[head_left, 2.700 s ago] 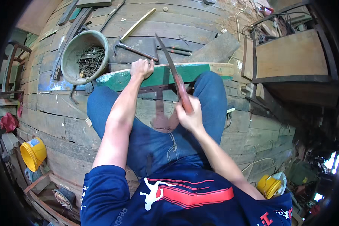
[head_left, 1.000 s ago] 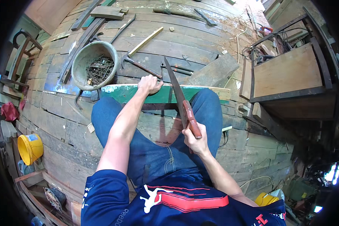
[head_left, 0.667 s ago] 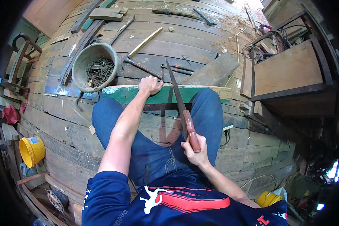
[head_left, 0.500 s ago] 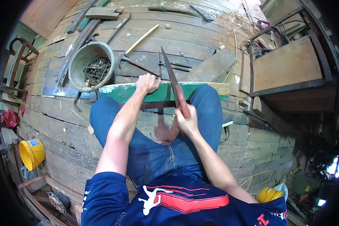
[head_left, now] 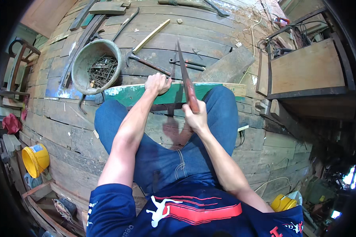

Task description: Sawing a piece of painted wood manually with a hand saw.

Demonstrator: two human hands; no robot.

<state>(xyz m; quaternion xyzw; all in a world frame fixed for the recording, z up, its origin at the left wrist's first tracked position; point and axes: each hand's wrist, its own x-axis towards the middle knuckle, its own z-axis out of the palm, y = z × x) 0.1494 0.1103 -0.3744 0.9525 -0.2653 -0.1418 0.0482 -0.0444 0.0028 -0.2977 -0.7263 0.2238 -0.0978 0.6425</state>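
A green-painted board [head_left: 127, 94] with a pale wood edge lies crosswise by my bent knees. My left hand [head_left: 158, 83] is closed over its top edge, just short of a hammer [head_left: 146, 64]. My right hand [head_left: 195, 116] grips the reddish wooden handle of a handsaw [head_left: 183, 70], whose blade crosses the board to the right of my left hand and points away from me. Beyond the board lie black-and-red pliers [head_left: 195, 68]. Where the saw's teeth meet the wood, I cannot make out the cut.
A grey bucket [head_left: 79, 66] of nails stands at left beyond the board, near planks [head_left: 83, 47] and a pry bar [head_left: 126, 25]. A wooden cabinet [head_left: 304, 71] with cables stands at right. Yellow buckets [head_left: 35, 162] are near the sides; a cord [head_left: 273, 177] runs along the floor.
The saw and my right hand have pushed forward, away from my body, compared with a second ago, and the blade now reaches farther up the view. My left hand stays on the board.
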